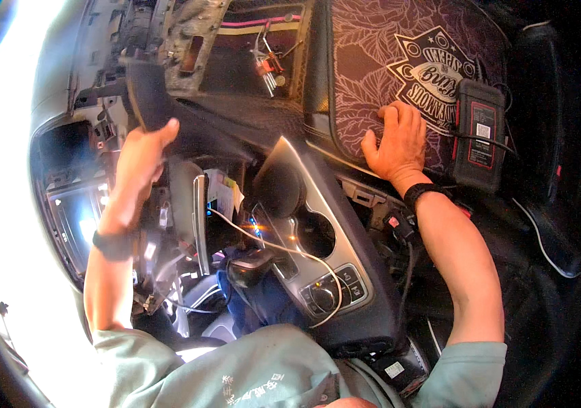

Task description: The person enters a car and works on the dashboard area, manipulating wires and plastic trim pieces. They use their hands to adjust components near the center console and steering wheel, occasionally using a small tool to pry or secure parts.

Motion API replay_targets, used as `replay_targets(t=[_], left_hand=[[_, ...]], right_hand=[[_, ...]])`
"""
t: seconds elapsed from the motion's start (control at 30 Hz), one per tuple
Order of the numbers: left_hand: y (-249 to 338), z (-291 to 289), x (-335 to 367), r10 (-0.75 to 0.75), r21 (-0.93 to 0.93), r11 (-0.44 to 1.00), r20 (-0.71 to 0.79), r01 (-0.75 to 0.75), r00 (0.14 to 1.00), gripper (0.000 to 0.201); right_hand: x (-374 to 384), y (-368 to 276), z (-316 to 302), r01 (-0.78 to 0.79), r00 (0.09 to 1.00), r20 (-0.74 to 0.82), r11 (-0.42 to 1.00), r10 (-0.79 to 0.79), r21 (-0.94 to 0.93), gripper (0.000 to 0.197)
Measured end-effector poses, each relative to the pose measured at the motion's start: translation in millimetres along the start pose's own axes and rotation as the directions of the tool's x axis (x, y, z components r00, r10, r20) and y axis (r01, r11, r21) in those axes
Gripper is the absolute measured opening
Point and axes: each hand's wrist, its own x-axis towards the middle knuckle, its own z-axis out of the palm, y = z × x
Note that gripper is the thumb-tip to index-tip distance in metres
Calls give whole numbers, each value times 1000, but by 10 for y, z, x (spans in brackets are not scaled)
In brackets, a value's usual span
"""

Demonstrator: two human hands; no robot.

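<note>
Left hand on a dark panel, right hand on the seat

At the far left, the left hand, blurred, has its grip closed on the near end of a dark curved panel, in front of the stripped dashboard. On the right, the right hand lies on the patterned seat, its grip wide, thumb apart and holding nothing. Just right of it sits a black device. Between the arms, a white cable crosses the silver-trimmed console. Small tools lie farther off, left of the seat.
</note>
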Motion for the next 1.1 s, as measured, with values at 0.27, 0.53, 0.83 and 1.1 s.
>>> replay_targets(t=[0.27,0.53,0.83,1.1], left_hand=[[1,25,84,25,-103,994,-5,-26,1000,27],[25,169,357,109,-205,973,21,-102,994,32],[-159,-155,142,180,-1,983,121,-181,976,50],[-277,8,-419,420,422,775,213,-471,882,120]], right_hand=[[-21,11,54,30,999,-12,999,-31,-22,43],[-61,24,73,28,1000,17,995,-27,-100,47],[-40,4,76,35,999,43,995,-31,-92,45],[-51,27,79,51,999,16,995,-50,-82,44]])
